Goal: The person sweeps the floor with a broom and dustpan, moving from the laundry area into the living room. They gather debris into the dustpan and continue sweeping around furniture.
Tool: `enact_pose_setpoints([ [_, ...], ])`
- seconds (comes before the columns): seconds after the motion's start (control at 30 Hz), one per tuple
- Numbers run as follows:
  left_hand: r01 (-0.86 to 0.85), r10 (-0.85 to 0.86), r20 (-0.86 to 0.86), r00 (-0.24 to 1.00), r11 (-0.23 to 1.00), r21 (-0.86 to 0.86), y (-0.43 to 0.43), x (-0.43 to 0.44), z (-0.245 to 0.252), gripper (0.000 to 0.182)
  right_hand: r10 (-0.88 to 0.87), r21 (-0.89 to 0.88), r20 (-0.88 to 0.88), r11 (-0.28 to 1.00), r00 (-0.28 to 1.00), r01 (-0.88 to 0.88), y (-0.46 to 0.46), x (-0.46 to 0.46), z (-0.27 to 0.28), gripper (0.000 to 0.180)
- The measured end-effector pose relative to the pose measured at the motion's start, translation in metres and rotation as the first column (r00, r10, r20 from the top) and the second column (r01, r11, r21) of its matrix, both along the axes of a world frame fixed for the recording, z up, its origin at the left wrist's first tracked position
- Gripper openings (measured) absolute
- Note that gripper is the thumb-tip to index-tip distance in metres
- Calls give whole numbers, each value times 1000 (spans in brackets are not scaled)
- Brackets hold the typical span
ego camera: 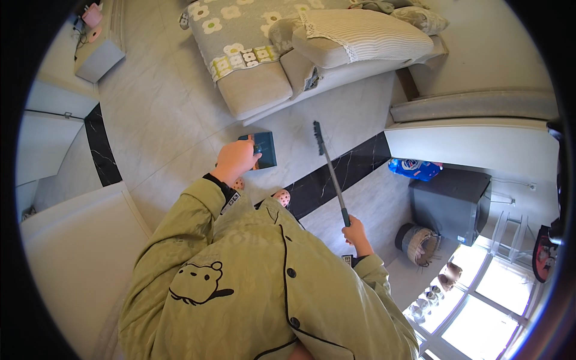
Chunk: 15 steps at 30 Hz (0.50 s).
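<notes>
My left hand [236, 159] grips the upright handle of a dark teal dustpan [267, 150], which appears below the fist with orange comb teeth along one side. Most of the handle is hidden by the hand. Farther right, my right hand [355, 234] is closed around the green grip of a long-handled broom [334, 177]. The broom's grey pole slants away from me, ending in a narrow dark bristle head [318, 138] to the right of the dustpan. A gap of pale tile separates the bristles from the pan. Both wrists wear dark bands.
A beige sofa [256, 90] with a flowered cover stands ahead. A black marble strip [310, 193] crosses the tiled floor near my pink shoes [282, 197]. At right are a dark grey appliance [445, 202], a blue package [414, 169] and a woven basket [425, 245]. A white panel [85, 261] is left.
</notes>
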<state>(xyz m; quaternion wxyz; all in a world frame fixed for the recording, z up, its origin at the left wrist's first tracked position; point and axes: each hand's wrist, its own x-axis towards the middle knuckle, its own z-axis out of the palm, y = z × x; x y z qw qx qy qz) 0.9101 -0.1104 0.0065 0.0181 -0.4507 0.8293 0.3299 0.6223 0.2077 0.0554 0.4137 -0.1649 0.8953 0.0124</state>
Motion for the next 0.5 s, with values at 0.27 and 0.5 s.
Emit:
enact_pose_setpoints([
  [0.27, 9, -10, 79, 997, 1000, 13, 8, -37, 1, 31, 142, -5, 26, 990, 989, -142, -13, -63, -89, 49],
  [0.5, -32, 31, 95, 995, 999, 15, 19, -60, 4, 32, 534, 254, 38, 812, 844, -525, 96, -65, -81, 69],
])
